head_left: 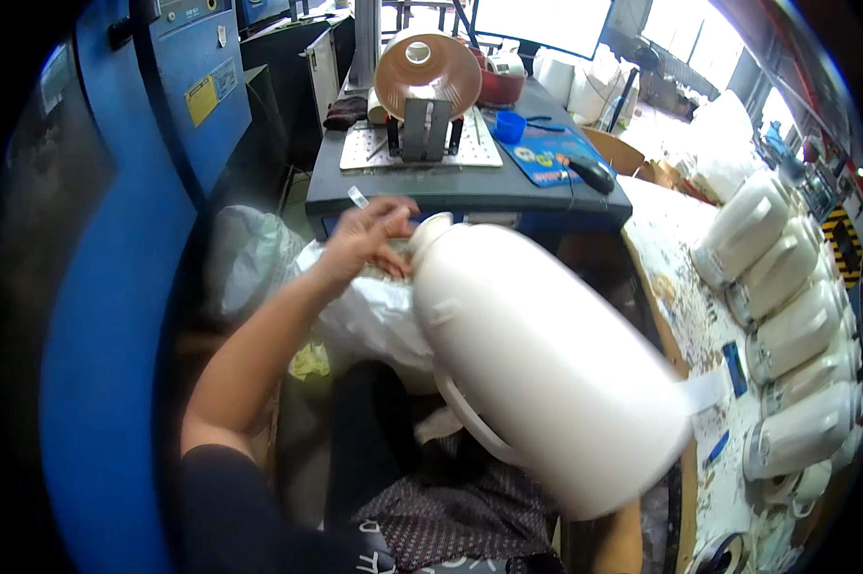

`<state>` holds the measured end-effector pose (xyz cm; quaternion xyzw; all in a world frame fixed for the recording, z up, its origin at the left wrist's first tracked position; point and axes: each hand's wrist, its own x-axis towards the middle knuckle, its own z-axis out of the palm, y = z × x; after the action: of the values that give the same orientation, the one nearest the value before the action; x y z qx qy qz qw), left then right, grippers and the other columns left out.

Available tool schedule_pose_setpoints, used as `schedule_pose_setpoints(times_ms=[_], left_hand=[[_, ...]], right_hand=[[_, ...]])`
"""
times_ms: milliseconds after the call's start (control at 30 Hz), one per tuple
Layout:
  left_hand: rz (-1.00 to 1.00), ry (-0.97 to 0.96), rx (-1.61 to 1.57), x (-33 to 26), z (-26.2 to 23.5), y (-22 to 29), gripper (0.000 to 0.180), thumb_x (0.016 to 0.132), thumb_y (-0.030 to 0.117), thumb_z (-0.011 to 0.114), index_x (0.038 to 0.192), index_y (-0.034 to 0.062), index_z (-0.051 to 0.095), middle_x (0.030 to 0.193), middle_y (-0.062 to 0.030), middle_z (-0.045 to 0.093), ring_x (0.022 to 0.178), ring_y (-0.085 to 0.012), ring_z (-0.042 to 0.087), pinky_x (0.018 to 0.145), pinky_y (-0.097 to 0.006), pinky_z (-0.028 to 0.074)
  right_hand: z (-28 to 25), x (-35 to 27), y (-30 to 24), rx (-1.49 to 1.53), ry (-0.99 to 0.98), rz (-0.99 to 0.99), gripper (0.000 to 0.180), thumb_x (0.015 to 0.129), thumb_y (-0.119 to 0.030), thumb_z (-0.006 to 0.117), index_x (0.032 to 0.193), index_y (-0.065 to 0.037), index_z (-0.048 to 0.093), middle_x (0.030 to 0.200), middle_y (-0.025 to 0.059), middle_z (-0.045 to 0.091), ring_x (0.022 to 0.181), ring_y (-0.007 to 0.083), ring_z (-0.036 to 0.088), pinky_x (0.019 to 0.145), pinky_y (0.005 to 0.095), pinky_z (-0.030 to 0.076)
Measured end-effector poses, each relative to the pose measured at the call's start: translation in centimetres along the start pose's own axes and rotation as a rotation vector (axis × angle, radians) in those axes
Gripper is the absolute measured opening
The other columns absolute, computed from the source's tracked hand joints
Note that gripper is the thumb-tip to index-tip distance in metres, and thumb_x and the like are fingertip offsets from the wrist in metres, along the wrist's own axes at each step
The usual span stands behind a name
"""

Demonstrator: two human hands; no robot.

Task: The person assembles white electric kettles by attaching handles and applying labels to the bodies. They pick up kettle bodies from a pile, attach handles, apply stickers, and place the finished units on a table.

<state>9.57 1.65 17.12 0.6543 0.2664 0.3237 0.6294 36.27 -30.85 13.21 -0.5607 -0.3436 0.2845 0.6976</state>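
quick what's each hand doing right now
Left hand: fingers at the neck of the large white plastic jug, pinching a small clear strip.
Right hand: hidden behind the jug, cannot tell.

Ahead: we see a copper-coloured dome-shaped lampshade (427, 73) clamped on a grey surface (469, 187).
Right: we count a row of white plastic jugs (785, 335).
Left: a blue metal cabinet (178, 86).

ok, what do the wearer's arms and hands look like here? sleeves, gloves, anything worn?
The left hand is bare: no glove, ring or watch visible. The left forearm is bare too, with a short black sleeve ending above the elbow. Of the right arm only a bare strip of forearm shows at the lower edge; the right hand is out of sight.
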Motion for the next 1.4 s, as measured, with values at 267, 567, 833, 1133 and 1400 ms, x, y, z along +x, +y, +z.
schedule_pose_setpoints(times_ms=[267, 567, 833, 1133, 1400], left_hand=[[0.241, 0.550, 0.361, 21.4, -13.0, 3.8, 0.065, 0.086, 0.026, 0.067, 0.140, -0.0007, 0.040, 0.122, -0.0251, 0.061, 0.110, -0.0344, 0.063, 0.090, -0.039, 0.051], [0.440, 0.330, -0.548, 15.0, -15.0, 3.5, 0.043, 0.103, 0.019, 0.034, 0.137, -0.0057, 0.039, 0.129, -0.0305, 0.056, 0.117, -0.0417, 0.060, 0.106, -0.049, 0.047], [0.416, 0.686, -0.317, -3.0, -16.6, -7.7, 0.051, 0.096, 0.022, 0.053, 0.142, 0.0042, 0.039, 0.136, -0.0146, 0.052, 0.123, -0.0285, 0.054, 0.105, -0.047, 0.045], [0.216, 0.847, -0.298, -18.7, -14.4, -10.3, 0.059, 0.095, 0.035, 0.050, 0.144, 0.0061, 0.037, 0.140, -0.0147, 0.048, 0.126, -0.0301, 0.051, 0.106, -0.048, 0.043], [0.080, 0.724, -0.258, -23.9, -10.5, -9.8, 0.067, 0.094, 0.047, 0.047, 0.147, 0.0077, 0.034, 0.143, -0.0147, 0.045, 0.129, -0.0314, 0.048, 0.107, -0.049, 0.042]], right_hand=[[8.9, 26.1, -5.6, 0.367, -0.191, -0.259, 0.040, 0.092, -0.019, 0.066, 0.125, 0.000, 0.053, 0.112, 0.0128, 0.061, 0.103, 0.0241, 0.063, 0.084, 0.0351, 0.056], [26.1, 43.6, -5.6, 0.013, 0.036, -0.246, 0.035, 0.093, -0.014, 0.060, 0.122, 0.005, 0.053, 0.110, 0.0227, 0.062, 0.084, 0.0309, 0.070, 0.061, 0.0369, 0.062], [29.0, 45.2, 2.1, -0.599, -0.061, -0.604, 0.025, 0.087, -0.015, 0.057, 0.104, 0.002, 0.064, 0.085, 0.0175, 0.066, 0.068, 0.0233, 0.064, 0.057, 0.0373, 0.049], [28.9, 40.5, -1.5, -1.082, -0.014, -0.530, 0.052, 0.082, -0.032, 0.066, 0.130, -0.016, 0.056, 0.112, 0.0195, 0.068, 0.105, 0.0386, 0.064, 0.090, 0.0473, 0.050], [21.2, 16.4, -3.1, -0.230, -0.807, -0.553, 0.066, 0.072, -0.029, 0.087, 0.126, -0.008, 0.055, 0.144, 0.0134, 0.046, 0.105, 0.0255, 0.064, 0.090, 0.0368, 0.053]])
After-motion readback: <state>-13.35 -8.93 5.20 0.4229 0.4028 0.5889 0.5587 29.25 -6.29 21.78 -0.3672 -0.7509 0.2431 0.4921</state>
